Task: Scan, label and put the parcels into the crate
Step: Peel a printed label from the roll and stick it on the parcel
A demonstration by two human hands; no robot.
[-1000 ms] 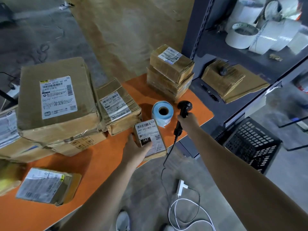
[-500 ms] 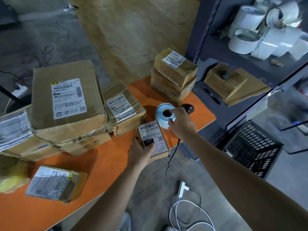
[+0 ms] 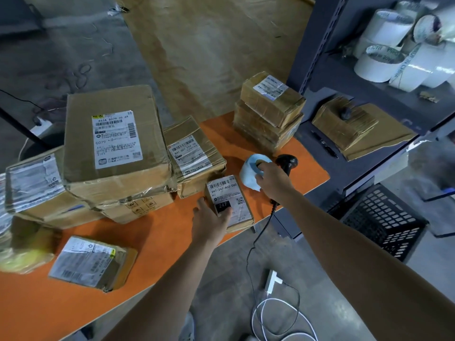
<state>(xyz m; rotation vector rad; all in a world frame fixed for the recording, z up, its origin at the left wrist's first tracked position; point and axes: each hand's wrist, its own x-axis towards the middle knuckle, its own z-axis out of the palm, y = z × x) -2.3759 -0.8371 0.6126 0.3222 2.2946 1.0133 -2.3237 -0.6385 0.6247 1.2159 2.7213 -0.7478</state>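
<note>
A second ago the right hand [image 3: 272, 183] held the scanner [image 3: 286, 162] up, aimed at the small parcel [image 3: 225, 190]. Now the scanner lies on the orange counter [image 3: 152, 232] at about one o'clock from that hand, its cable trailing off the near edge to the floor. The hand has gone to the blue label roll [image 3: 248, 173] instead: its fingers are curled over the roll's top rim, one fingertip at the core hole, so it is clamped on the roll.

The parcel, marked 247, was tipped up toward the scanner before and now lies flat near the counter's front edge, with the roll just beside it at two o'clock. The left hand [image 3: 211, 222] steadies it from seven o'clock, thumb on the printed label and fingers along the left side, closed on the parcel, not spread flat.

I read this as the scan of this parcel being finished and the labelling step begun. What comes next is probably peeling a sticker from the roll and pressing it onto the parcel.

The black crate [image 3: 384, 217] stands on the floor at four o'clock from the parcel, beside the shelf rack [image 3: 317, 57]. Other parcels wait stacked at nine to twelve o'clock.
</note>
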